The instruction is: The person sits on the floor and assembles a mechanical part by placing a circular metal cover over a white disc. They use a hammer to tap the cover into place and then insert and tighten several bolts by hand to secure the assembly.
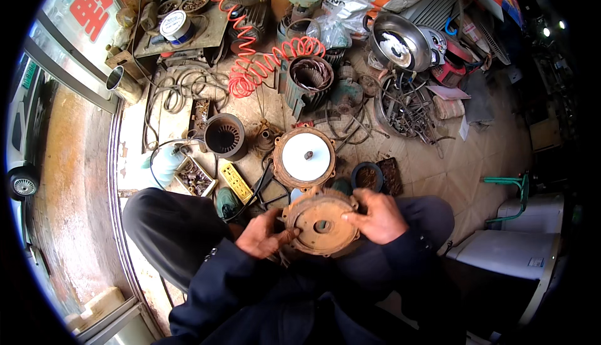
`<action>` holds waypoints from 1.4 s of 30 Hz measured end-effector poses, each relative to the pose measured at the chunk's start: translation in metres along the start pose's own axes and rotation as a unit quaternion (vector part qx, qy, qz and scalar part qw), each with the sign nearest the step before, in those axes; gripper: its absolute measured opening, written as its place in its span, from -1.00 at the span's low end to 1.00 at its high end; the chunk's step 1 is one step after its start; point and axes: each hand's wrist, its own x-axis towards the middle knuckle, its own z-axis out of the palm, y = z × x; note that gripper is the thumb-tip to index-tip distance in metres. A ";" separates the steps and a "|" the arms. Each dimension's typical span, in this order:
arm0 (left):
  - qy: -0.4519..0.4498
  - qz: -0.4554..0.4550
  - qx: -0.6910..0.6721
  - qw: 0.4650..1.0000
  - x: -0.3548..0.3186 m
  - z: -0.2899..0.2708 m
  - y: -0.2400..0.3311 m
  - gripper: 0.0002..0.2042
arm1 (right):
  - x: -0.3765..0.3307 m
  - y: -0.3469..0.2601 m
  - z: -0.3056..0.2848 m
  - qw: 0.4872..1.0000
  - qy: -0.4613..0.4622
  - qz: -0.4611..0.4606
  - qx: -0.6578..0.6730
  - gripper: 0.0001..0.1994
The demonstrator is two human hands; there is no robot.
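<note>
Between my two hands, above my lap, is a rusty round motor end cover [303, 227] with a hole at its centre and lugs along its rim. My left hand [263, 235] grips its left edge, thumb on the face. On the opposite edge my right hand [378, 217] is closed, its thumb also lying on the face and its other fingers partly hidden behind. Just beyond the cover stands a motor body [278, 163] with a rusty flange, a white disc [307, 157] and a short shaft in the middle.
A yellow power strip [236, 182] and a box of small metal parts [195, 177] lie left of centre. Behind them stand a hollow stator [225, 137] and a larger green motor housing [308, 85]. A red coiled air hose [250, 73] hangs over the floor. Tools fill a basin [407, 110] at right.
</note>
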 end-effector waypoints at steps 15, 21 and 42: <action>0.024 0.026 -0.111 0.993 0.069 -0.094 0.209 -0.23 | 0.119 -0.041 -0.073 0.962 0.121 -0.143 0.199 -0.66; 0.227 0.156 0.031 0.961 0.096 -0.118 0.231 -0.34 | 0.109 0.013 -0.125 0.919 0.276 -0.087 0.269 -0.60; 0.144 0.074 0.095 0.982 0.089 -0.119 0.178 -0.55 | 0.126 -0.019 -0.081 0.971 0.145 -0.001 0.189 -0.61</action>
